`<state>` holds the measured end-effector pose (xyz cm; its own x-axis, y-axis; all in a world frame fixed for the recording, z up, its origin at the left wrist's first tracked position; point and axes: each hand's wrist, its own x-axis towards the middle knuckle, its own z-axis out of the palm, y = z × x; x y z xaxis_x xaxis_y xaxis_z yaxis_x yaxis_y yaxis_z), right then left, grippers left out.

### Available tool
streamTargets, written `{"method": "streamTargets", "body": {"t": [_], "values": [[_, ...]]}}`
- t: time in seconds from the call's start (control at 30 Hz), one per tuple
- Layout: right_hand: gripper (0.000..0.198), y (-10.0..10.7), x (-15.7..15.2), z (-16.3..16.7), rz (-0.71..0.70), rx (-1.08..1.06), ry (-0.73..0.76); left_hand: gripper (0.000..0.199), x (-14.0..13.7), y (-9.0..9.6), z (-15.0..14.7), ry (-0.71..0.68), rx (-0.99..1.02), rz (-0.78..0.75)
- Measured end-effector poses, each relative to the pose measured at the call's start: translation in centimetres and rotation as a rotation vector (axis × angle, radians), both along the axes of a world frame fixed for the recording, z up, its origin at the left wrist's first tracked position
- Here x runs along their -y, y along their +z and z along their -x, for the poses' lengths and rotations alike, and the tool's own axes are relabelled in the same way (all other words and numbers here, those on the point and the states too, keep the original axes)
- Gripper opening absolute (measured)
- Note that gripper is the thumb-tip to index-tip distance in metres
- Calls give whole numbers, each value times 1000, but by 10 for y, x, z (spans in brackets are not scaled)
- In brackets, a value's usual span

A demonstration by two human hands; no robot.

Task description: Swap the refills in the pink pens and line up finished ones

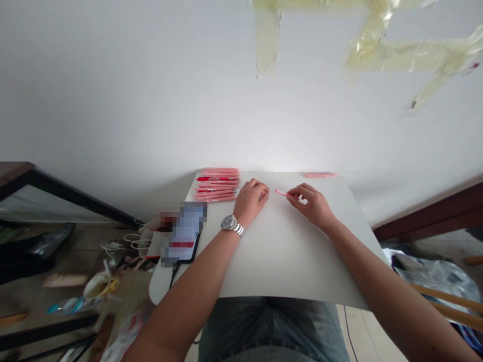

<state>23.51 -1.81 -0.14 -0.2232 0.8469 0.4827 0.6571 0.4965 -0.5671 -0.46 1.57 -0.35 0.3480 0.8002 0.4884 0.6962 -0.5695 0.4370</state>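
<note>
My right hand (307,202) pinches a short pink-and-white piece (281,192), which looks like part of a pen, between thumb and fingertips. It points left toward my left hand (252,199). The fingers of that hand are curled together over the table, with a small bit of pink at the fingertips; what they hold is mostly hidden. A gap separates the two hands. Just left of my left hand lies a stack of pink pens (217,185), a few parts of it brighter red. One or more pink pens (320,175) lie along the wall to the far right.
The white table (290,266) stands against a white wall (158,90) with yellowed tape (400,55). At its left edge lies a phone (184,234) with a cable. White cables (132,244), a cup (98,285) and a bottle (71,305) are beyond that edge, lower down.
</note>
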Motion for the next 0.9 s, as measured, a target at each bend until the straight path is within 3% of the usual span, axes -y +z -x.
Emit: {"method": "streamTargets", "body": {"t": [0.4,0.9], "values": [[23,-1,0,-1,25,-6,2,13,5,12,3,-84,230,71],[22,-8,-4,-2,37,2,-16,11,1,5,2,-169,412,161]]}}
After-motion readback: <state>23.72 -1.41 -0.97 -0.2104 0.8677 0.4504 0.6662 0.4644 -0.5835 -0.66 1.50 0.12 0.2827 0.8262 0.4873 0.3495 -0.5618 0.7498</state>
